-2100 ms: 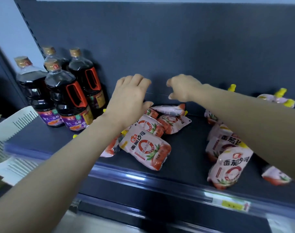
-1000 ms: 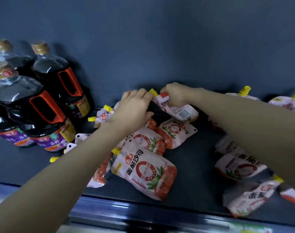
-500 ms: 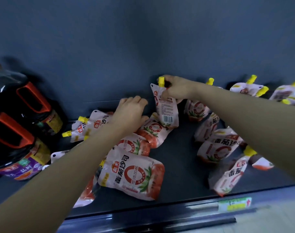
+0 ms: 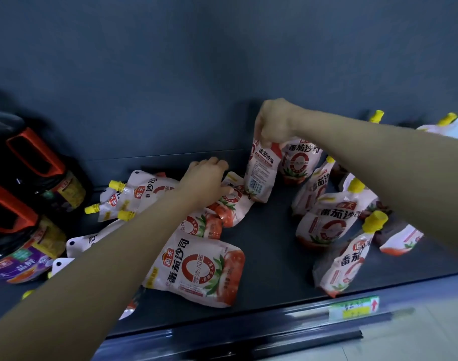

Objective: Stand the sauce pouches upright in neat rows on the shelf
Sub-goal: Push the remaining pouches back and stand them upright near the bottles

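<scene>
Right hand (image 4: pixel 276 121), upper centre-right of frame, is clenched on the top of a white-and-red spouted plastic sauce pouch (image 4: pixel 261 173), holding it upright w/ its barcode side facing the camera and its base at or just above the dark grey metal shelf (image 4: pixel 269 246). Just right of it, another upright pouch (image 4: pixel 299 162) stands near the back wall. Left hand (image 4: pixel 205 178), mid-frame, rests fingers curled on a flat-lying pouch (image 4: pixel 231 207); can't tell if it's actually gripping. More pouches lie flat: a big one (image 4: pixel 199 272) at lower centre, several w/ yellow caps at centre-left. Leaning pouches (image 4: pixel 329 222) crowd the right side. Dark soy-sauce bottles w/ red handles (image 4: pixel 27 204) sit at the left edge. Green price tag (image 4: pixel 353 308) on the shelf's front rail, lower right.
</scene>
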The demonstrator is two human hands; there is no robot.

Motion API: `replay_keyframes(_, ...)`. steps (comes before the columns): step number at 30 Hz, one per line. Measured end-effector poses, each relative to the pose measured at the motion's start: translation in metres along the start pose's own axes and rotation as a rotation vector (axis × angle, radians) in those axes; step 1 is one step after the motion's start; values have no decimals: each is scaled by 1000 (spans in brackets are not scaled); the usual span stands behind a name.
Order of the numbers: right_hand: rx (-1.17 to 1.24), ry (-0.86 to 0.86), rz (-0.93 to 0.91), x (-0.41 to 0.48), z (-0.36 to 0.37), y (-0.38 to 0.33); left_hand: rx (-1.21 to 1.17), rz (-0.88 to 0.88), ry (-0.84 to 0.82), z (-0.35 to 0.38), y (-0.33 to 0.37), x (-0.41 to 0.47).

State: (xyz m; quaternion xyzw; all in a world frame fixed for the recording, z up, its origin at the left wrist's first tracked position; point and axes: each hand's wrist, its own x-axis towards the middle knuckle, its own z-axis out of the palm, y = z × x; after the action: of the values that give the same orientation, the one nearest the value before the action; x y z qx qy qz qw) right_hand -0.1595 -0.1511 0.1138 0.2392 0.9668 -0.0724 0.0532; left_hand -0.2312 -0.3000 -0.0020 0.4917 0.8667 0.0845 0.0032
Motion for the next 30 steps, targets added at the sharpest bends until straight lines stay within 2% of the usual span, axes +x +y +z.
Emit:
replay_keyframes(3, 5, -32, 92, 0, 0, 5, -2, -26, -85, 6, 3, 7)
replay_keyframes(7, -15, 80, 140, 8, 4, 15, 14, -94, -247, 13, 8, 17)
replay_keyframes(11, 218, -156, 210, 8, 1, 27, -192, -252, -421, 21, 10, 27)
replay_keyframes(15, 386, -275, 178, 6, -2, 33, -451, -415, -365, 22, 8, 37)
replay_keyframes(19, 426, -361, 148, 1, -9, 36, -629, -549, -382, 15, 6, 43)
replay_keyframes(23, 252, -240, 96, -1, -7, 37, -707, -582, -327, 8, 11, 44)
replay_keyframes(26, 21, -113, 55, 1, -5, 35, -720, -592, -185, -5, 14, 44)
replay_keyframes(30, -68, 30, 40, 17, 0, 32, -764, -579, 15, -22, 14, 38)
